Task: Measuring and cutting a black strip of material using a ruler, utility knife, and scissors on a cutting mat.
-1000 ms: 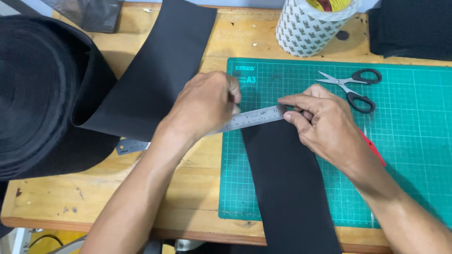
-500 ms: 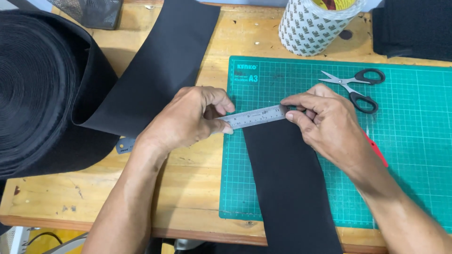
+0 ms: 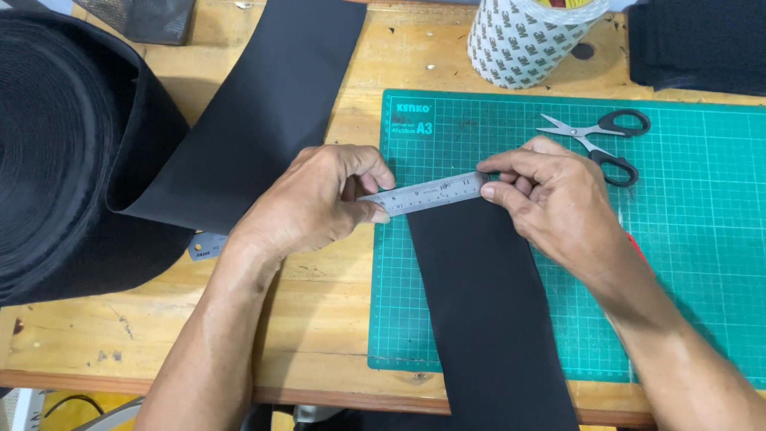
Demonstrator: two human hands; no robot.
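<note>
A steel ruler [image 3: 427, 192] lies across the top end of a black strip of material [image 3: 487, 311] on the green cutting mat [image 3: 678, 263]. My left hand [image 3: 315, 199] pinches the ruler's left end between thumb and fingers. My right hand [image 3: 550, 195] pinches its right end with thumb and forefinger. The strip runs from the ruler down past the table's near edge. A big roll of the same black material [image 3: 56, 152] stands at the left, its loose end [image 3: 255, 120] spread over the wooden table [image 3: 311, 319].
Black-handled scissors [image 3: 606, 140] lie on the mat just beyond my right hand. A patterned white tape roll [image 3: 523, 40] stands at the back. Black fabric [image 3: 694, 44] sits at the back right. A small grey object [image 3: 207, 246] pokes out under the roll.
My left hand has slid left along the ruler, from covering its middle to pinching its left end, so more of the ruler shows. My right hand has stayed in place.
</note>
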